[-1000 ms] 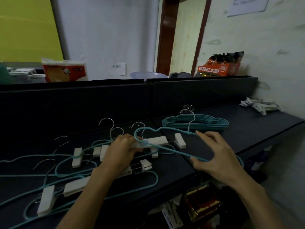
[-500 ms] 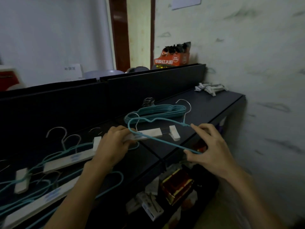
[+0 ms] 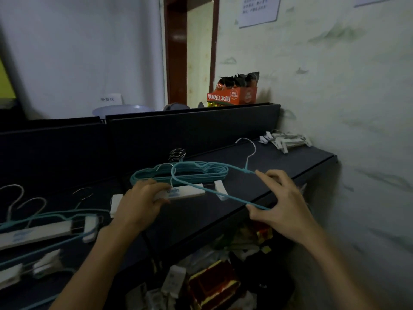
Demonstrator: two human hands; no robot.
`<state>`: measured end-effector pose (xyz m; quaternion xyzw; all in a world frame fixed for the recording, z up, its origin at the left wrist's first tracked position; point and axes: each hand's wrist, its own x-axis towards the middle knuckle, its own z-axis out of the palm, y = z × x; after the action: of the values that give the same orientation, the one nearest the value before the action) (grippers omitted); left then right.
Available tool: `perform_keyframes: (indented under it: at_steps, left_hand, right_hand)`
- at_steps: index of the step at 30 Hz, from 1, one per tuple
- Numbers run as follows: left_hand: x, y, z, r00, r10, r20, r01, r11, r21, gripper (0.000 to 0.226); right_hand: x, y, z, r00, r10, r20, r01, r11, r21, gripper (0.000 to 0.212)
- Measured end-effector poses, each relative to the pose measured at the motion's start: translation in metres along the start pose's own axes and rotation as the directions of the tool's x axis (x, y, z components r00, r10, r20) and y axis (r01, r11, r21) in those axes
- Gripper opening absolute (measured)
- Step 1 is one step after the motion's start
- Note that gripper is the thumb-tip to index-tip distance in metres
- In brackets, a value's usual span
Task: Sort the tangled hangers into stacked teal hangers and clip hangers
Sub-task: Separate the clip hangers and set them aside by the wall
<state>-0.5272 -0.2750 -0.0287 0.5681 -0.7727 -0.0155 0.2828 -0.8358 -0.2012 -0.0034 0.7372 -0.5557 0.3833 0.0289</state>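
Surface: dark shelf (image 3: 279, 166) with a raised black back panel (image 3: 190, 128), set against a stained pale wall (image 3: 335, 86); brown door frame (image 3: 176, 52) behind
Writing: orange box (image 3: 232, 97) on the panel top reads 草原红太阳; small wall sign (image 3: 107, 99) reads 补货区; posted notice (image 3: 259, 8) too small to read
Contents: dark packets stand in the orange box
Right hand (image 3: 283, 206): fingers pinching a teal wire hanger (image 3: 214, 191) held above the shelf
Left hand (image 3: 143, 200): gripping a white clip hanger (image 3: 181, 193) marked with blurred blue lettering
Sorted stack: teal hangers (image 3: 156, 175) lying behind the hands
Unsorted: tangled hangers (image 3: 44, 227) at left
Far corner: white clips (image 3: 288, 140)
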Motion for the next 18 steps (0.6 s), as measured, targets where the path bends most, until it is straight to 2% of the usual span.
perform_keyframes:
  at_steps: [10, 18]
  left_hand:
    - [0.014, -0.022, -0.014, 0.980, -0.185, -0.073, 0.192, 0.977, 0.098, 0.039]
    - [0.030, -0.067, -0.043, 0.924, -0.291, -0.247, 0.336, 0.928, 0.162, 0.039]
  right_hand:
    - [0.070, 0.024, 0.038, 0.991, -0.120, 0.059, 0.113, 0.988, 0.107, 0.080]
    - [0.107, 0.032, 0.083, 0.990, -0.092, 0.111, 0.074, 0.984, 0.163, 0.079]
